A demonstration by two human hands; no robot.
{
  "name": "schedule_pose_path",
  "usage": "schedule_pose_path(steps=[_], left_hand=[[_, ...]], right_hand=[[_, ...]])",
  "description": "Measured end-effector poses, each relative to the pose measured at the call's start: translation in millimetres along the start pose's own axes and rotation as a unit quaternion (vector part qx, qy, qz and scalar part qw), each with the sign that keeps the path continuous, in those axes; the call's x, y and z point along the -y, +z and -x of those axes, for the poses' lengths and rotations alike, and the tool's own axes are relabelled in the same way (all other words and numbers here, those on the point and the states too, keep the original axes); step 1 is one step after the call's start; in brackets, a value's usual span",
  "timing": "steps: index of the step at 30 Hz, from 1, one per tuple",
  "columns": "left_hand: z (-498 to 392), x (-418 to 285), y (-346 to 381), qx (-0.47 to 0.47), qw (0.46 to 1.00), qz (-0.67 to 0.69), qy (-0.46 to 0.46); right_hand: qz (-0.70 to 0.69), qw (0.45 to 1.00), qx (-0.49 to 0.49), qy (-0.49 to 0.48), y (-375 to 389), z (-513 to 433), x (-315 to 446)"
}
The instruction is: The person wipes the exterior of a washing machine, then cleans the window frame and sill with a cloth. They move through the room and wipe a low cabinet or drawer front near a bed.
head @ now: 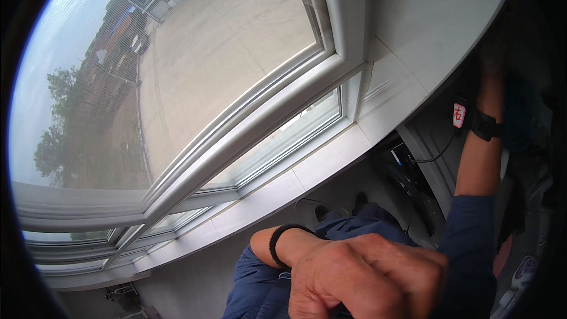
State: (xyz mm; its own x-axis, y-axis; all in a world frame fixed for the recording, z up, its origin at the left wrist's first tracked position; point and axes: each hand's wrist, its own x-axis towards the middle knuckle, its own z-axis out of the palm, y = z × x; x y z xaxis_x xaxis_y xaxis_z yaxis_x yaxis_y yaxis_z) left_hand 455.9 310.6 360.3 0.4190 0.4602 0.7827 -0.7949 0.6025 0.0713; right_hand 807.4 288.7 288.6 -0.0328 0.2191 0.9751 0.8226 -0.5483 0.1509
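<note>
My left hand (pixel 367 270) is close to the camera at the lower middle, its back turned up and its fingers bent. Its fingertips are hidden, so what it holds cannot be told. A black coiled band (pixel 277 243) circles that wrist. On the right, my bare forearm reaches up into deep shade, where my right hand (pixel 492 48) is too dark to read. Around the right wrist runs a black strap (pixel 486 125), and beside it is a small black device with a marked label (pixel 459 115) and a cable.
A white-framed window (pixel 248 86) with a screen fills the left, showing a paved yard and trees outside. The pale tiled sill (pixel 274 184) runs diagonally below it. Dark equipment (pixel 416 195) stands low at right. A white and purple object (pixel 525 270) lies at the lower right.
</note>
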Motion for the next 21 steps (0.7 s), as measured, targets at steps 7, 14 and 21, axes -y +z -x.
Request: schedule_pose_path(steps=[7,14,21], left_hand=[[0,-2,-5,-0.023,0.998,0.051,0.020],[8,-9,-6,-0.014,0.996,0.071,0.046],[1,-23,-25,0.047,0.999,0.003,0.001]], right_hand=[[-0.071,0.996,0.007,0.048,-4,52,49],[-0.113,0.994,-0.006,0.012,2,87,68],[-0.103,0.994,0.012,0.036,12,145,41]])
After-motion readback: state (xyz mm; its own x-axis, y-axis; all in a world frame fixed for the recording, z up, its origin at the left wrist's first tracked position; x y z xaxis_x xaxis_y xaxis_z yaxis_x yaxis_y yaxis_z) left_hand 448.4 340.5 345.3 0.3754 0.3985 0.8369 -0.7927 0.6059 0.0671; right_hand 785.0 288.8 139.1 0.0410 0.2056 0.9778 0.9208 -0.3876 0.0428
